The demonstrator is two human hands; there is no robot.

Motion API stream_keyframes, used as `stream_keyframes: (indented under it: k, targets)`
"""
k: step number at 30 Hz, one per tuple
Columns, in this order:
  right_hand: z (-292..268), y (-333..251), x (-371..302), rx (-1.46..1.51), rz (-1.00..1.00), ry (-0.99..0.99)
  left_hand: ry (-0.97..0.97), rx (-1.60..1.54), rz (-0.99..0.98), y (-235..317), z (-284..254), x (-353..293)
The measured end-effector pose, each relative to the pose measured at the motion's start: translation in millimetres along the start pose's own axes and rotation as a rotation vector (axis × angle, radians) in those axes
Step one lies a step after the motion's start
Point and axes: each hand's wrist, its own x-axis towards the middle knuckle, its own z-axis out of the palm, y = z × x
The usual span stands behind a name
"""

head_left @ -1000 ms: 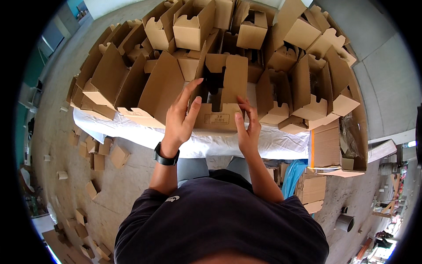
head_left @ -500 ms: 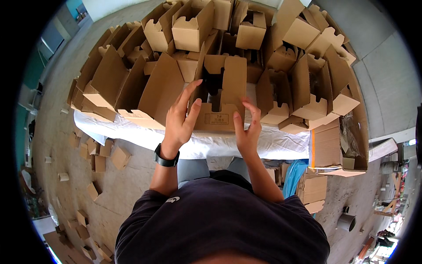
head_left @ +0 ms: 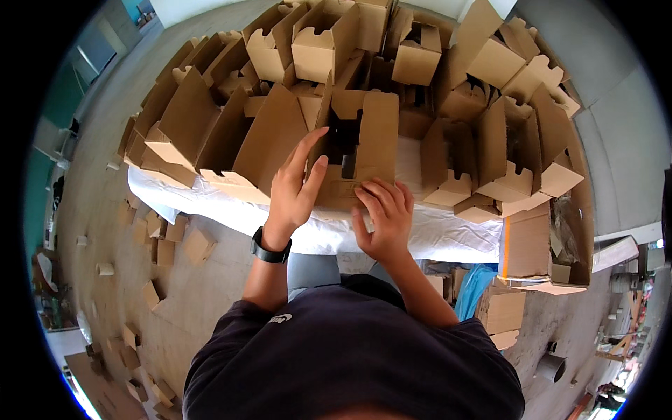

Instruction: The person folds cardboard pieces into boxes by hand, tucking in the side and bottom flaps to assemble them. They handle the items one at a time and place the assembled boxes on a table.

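Observation:
A brown cardboard box (head_left: 379, 140) stands in front of me at the near edge of the white cloth-covered table. Its top is partly open, with notched flaps around a dark inside whose contents I cannot make out. My left hand (head_left: 295, 187) is at the box's left wall, thumb and index finger spread, with a black watch (head_left: 270, 246) on that wrist. Over the printed mark on the box's front face lies my right hand (head_left: 386, 213), fingers stretched and slightly bent, thumb apart. Neither hand is wrapped round anything.
Many open cardboard boxes crowd the table to the left, right and behind, such as a tall one (head_left: 448, 164) close by. White cloth (head_left: 448, 234) hangs over the front edge. A larger carton (head_left: 528, 248) stands at right. Small box pieces (head_left: 199, 243) litter the floor at left.
My right hand has moved from the box's right side onto its front face, covering part of the printed mark. My left hand stays by the left wall. The whole view has shifted slightly.

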Motion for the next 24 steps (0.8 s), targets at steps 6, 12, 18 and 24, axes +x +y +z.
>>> stream_keyframes:
  k: [6, 12, 18, 24]
  targets:
    - [17, 10, -15, 0.035, -0.007, -0.009, -0.051, -0.026, -0.075, 9, -4, -2]
    - [20, 11, -9, 0.09, -0.01, 0.0, -0.19, -0.288, -0.093, -13, -5, -11]
    - [22, 13, -10, 0.1, 0.001, -0.001, -0.223, -0.712, -0.229, -37, -3, -22]
    - [25, 10, -9, 0.105, -0.019, -0.007, -0.137, -0.616, -0.461, -42, 8, -29]
